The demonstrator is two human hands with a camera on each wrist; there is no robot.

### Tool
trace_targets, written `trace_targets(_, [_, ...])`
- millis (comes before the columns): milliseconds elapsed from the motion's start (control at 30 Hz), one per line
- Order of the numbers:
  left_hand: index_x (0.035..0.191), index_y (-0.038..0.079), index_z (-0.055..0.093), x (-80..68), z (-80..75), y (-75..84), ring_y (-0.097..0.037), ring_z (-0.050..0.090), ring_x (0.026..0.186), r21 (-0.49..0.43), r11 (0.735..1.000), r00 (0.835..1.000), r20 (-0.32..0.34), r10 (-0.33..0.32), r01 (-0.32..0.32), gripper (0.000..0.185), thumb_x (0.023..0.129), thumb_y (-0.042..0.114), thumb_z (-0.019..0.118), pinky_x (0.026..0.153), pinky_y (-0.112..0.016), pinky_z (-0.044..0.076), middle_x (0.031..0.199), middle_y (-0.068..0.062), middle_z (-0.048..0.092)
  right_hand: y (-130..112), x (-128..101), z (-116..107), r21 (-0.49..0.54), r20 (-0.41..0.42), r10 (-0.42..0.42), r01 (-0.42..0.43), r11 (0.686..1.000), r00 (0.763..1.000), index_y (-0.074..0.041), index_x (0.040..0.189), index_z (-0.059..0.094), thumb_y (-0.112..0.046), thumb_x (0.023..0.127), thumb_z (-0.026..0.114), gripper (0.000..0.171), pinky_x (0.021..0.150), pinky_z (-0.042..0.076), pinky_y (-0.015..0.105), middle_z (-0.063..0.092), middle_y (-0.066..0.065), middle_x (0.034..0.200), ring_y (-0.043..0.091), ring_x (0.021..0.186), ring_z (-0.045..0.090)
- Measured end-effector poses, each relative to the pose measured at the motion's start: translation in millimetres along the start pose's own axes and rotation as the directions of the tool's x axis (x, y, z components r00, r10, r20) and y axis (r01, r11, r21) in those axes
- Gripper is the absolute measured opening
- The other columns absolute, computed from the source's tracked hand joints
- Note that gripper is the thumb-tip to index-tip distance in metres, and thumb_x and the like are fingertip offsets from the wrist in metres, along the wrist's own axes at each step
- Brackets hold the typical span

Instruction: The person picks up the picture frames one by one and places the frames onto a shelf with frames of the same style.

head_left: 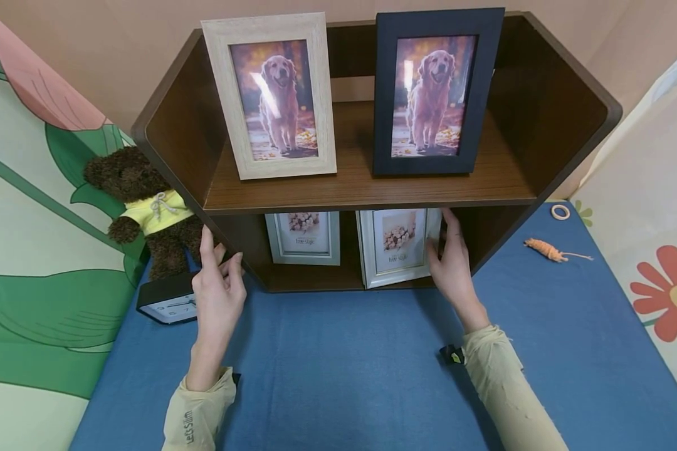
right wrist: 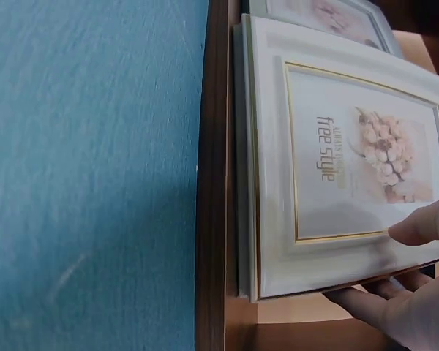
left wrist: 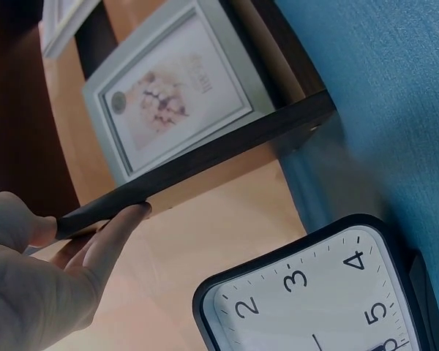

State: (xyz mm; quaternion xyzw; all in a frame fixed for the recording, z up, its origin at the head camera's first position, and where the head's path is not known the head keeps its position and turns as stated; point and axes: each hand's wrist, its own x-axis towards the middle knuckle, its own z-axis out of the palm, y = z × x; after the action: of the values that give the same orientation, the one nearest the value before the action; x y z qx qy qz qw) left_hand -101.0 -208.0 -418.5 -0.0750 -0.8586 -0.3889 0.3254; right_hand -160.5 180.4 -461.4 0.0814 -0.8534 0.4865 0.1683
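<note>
From the head camera, your right hand reaches into the lower compartment of the dark brown wooden shelf unit and holds the right edge of the white picture frame with a gold inner line, which stands at the near right of that compartment; a grey-white picture frame stands to its left, further back. Your left hand grips the near left edge of the shelf unit, fingers curled round the panel. Just left of it a black square clock lies on the blue tablecloth, with a brown teddy bear in a yellow top behind. From the left wrist camera, your fingers pinch the dark panel edge, the clock face close below. From the right wrist camera, your thumb presses the white frame's front while your fingers wrap behind its edge, so that hand is clamped on the frame.
</note>
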Motion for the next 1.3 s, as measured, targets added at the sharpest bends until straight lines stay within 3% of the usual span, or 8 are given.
trace_targets(167, [0.169, 0.003, 0.024, -0.2, 0.4, -0.8, -0.046, 0.076, 0.085, 0.007, 1.0, 1.0, -0.005, 0.004, -0.004, 0.072, 0.106, -0.01, 0.058, 0.074, -0.007, 0.041, 0.139, -0.031, 0.064, 0, 1, 1, 0.001, -0.021, -0.012, 0.012, 1.0, 1.0, -0.004, 0.167, 0.029, 0.009, 0.107, 0.054, 0.067, 0.091, 0.049, 0.062, 0.036, 0.026, 0.165, 0.05, 0.133, 0.053])
trace_targets(400, [0.169, 0.004, 0.023, 0.4, 1.2, -0.7, -0.045, 0.076, 0.083, 0.008, 1.0, 1.0, 0.002, 0.002, -0.002, 0.072, 0.106, -0.011, 0.057, 0.071, -0.009, 0.041, 0.139, -0.031, 0.064, 0, 1, -4, 0.014, -0.048, -0.014, 0.015, 1.0, 0.999, -0.006, 0.163, 0.037, 0.014, 0.104, 0.054, 0.064, 0.098, 0.05, 0.062, 0.046, 0.028, 0.154, 0.049, 0.129, 0.058])
trace_targets(667, [0.168, 0.001, 0.024, 1.3, 0.9, 0.0, -0.046, 0.076, 0.082, 0.021, 1.0, 1.0, -0.008, 0.013, -0.013, 0.071, 0.106, -0.01, 0.057, 0.071, -0.01, 0.041, 0.137, -0.033, 0.065, -6, 4, -8, 0.028, -0.087, 0.023, -0.021, 0.999, 0.996, -0.001, 0.164, 0.032, 0.009, 0.109, 0.05, 0.059, 0.102, 0.046, 0.065, 0.044, 0.031, 0.155, 0.051, 0.135, 0.055])
trace_targets(867, [0.168, 0.001, 0.024, 1.5, 1.3, 0.0, -0.046, 0.076, 0.084, 0.021, 1.0, 1.0, -0.005, 0.012, -0.012, 0.071, 0.106, -0.01, 0.057, 0.07, -0.01, 0.041, 0.137, -0.032, 0.065, -5, 10, -8, 0.015, -0.109, 0.015, -0.014, 1.0, 0.994, 0.003, 0.159, 0.038, 0.008, 0.109, 0.051, 0.052, 0.098, 0.047, 0.062, 0.047, 0.03, 0.152, 0.048, 0.131, 0.056])
trace_targets(1067, [0.168, 0.002, 0.024, 1.0, 0.9, 0.0, -0.046, 0.076, 0.085, 0.026, 1.0, 1.0, -0.006, 0.009, -0.009, 0.071, 0.106, -0.01, 0.057, 0.07, -0.015, 0.045, 0.137, -0.033, 0.065, -3, 15, -5, 0.024, -0.132, -0.003, 0.006, 1.0, 0.991, 0.001, 0.157, 0.04, 0.009, 0.109, 0.051, 0.05, 0.098, 0.048, 0.062, 0.048, 0.03, 0.151, 0.048, 0.13, 0.056])
trace_targets(1300, [0.168, 0.003, 0.024, -0.3, 0.7, -0.5, -0.046, 0.076, 0.084, 0.015, 1.0, 1.0, -0.006, 0.005, -0.005, 0.072, 0.106, -0.01, 0.057, 0.072, -0.009, 0.041, 0.138, -0.033, 0.064, 3, 17, 1, 0.009, -0.123, -0.001, 0.002, 1.0, 0.992, 0.0, 0.159, 0.039, 0.009, 0.108, 0.051, 0.053, 0.1, 0.047, 0.065, 0.044, 0.028, 0.156, 0.049, 0.132, 0.054])
